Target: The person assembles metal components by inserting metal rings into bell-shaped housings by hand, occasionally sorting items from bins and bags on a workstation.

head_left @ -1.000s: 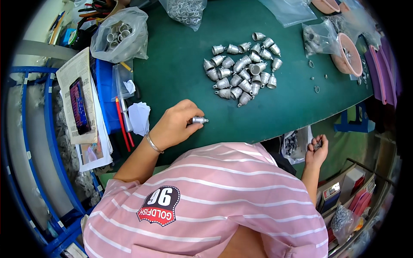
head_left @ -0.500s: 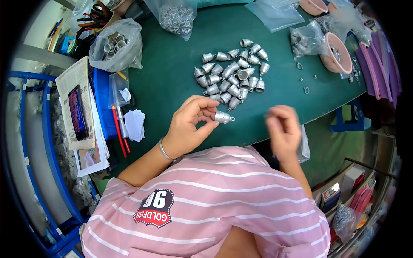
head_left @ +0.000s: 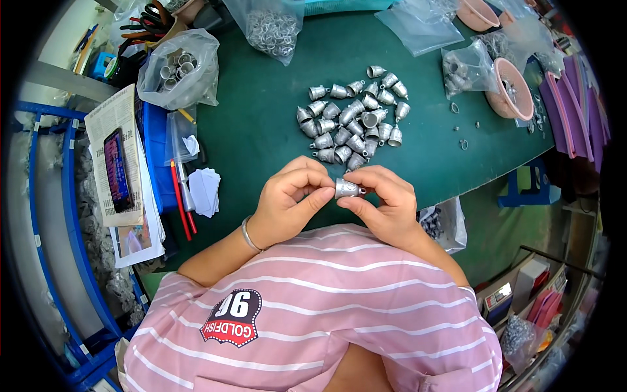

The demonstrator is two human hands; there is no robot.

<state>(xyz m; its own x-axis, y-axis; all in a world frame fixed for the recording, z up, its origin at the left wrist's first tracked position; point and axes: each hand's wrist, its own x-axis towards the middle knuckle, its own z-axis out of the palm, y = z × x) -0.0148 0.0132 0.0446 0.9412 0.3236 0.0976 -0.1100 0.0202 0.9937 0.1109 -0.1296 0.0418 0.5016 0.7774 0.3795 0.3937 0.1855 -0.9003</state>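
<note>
A small silver metal bell (head_left: 345, 189) lies sideways between my two hands, its loop pointing right. My left hand (head_left: 286, 201) pinches the open-rim end between thumb and fingertips. From the other side, the thumb and forefinger of my right hand (head_left: 392, 206) close on the loop end; the fingertips partly cover the loop. Just beyond my hands, a loose heap of similar silver bells (head_left: 354, 144) is spread on the green tabletop (head_left: 261, 111), lying at all angles.
At left are a bag of ring-like metal pieces (head_left: 173, 68), a red pencil (head_left: 179, 199), paper slips (head_left: 204, 191) and a phone (head_left: 117, 170) on newspaper. A bag of metal rings (head_left: 273, 32) lies far off. A pink basket (head_left: 503, 104) stands right; an open bag (head_left: 455, 228) hangs below the edge.
My right hand has come in from the right and taken hold of the bell's loop end. The bell has shifted slightly right and nearer me in my left hand.
</note>
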